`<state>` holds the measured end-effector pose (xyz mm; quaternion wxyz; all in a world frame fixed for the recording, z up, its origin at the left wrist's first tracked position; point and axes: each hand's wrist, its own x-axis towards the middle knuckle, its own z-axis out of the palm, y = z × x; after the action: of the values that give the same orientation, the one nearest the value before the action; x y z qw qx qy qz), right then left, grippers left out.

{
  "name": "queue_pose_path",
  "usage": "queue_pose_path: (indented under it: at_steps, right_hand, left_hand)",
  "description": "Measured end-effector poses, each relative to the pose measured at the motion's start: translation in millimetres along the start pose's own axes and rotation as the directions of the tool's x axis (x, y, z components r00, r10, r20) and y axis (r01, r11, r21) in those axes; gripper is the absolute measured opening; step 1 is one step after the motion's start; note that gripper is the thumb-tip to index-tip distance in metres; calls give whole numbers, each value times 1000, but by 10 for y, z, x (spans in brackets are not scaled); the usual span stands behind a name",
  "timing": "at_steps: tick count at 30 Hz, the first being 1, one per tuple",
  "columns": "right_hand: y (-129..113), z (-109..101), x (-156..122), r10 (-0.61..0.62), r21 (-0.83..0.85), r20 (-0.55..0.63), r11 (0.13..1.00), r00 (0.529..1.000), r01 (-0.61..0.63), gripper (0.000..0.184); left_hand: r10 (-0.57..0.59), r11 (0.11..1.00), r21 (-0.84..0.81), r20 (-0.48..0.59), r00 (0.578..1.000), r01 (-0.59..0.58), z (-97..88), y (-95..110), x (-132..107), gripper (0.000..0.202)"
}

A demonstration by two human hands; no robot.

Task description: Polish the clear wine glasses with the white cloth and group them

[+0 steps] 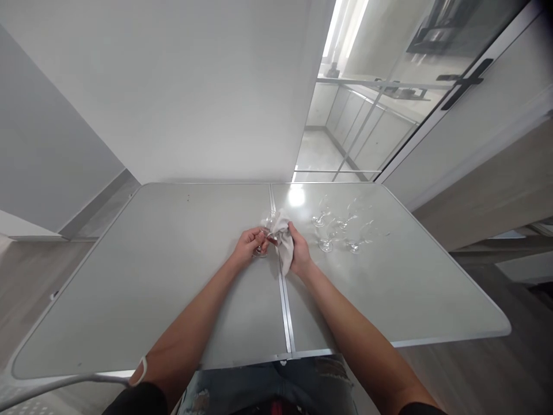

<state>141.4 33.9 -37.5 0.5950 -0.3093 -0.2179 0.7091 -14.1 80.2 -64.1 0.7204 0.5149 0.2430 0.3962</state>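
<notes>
Over the middle of a grey folding table (151, 276), my left hand (248, 245) is closed around the stem of a clear wine glass (264, 233). My right hand (299, 252) grips a white cloth (283, 237) that is pressed around the glass's bowl. Both hands meet just above the table's centre seam. Most of the glass is hidden by fingers and cloth.
Several clear stemmed glasses (341, 227) stand on the right half of the table, close to my right hand. A white wall rises behind the table, and a glass partition (389, 104) stands at the back right. The floor shows on both sides.
</notes>
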Motion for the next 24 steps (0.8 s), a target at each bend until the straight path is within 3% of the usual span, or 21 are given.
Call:
queue_pose_path:
  at_steps: [4,9,12,14,16,18,21,24]
  right_hand:
    - [9,-18,9,-152,44,-50,987,987,154,25]
    - [-62,-163,55,-15,38,20,999,1000,14,34]
    - [-118,-242,33,11,-19,172,1000,985,-8,37]
    - [-142,-264,-2,27,-63,298,998,954,-8,50]
    - [-154,-243,-43,0,-110,366,993,931,43,64]
    - [-163,-177,-79,-69,-170,365,976,928,139,69]
    - [-177,-38,-120,-228,-298,261,905,938,303,64]
    - [-183,61,-152,-427,-514,150,737,892,439,59]
  left_hand:
    - [-47,998,46,10,999,47,-7,-28,10,48]
    - [-131,990,68,175,976,120,-18,-3,-27,50]
    - [-225,972,12,337,914,235,-26,37,-78,51]
    - [-277,949,-10,445,852,314,-43,62,-109,51]
    - [-281,942,-23,494,823,335,-66,81,-126,51]
    - [-245,953,-40,477,844,299,-81,88,-123,51]
    - [-164,982,-27,356,920,185,-63,77,-92,51]
    - [-36,989,149,191,981,7,7,59,-72,49]
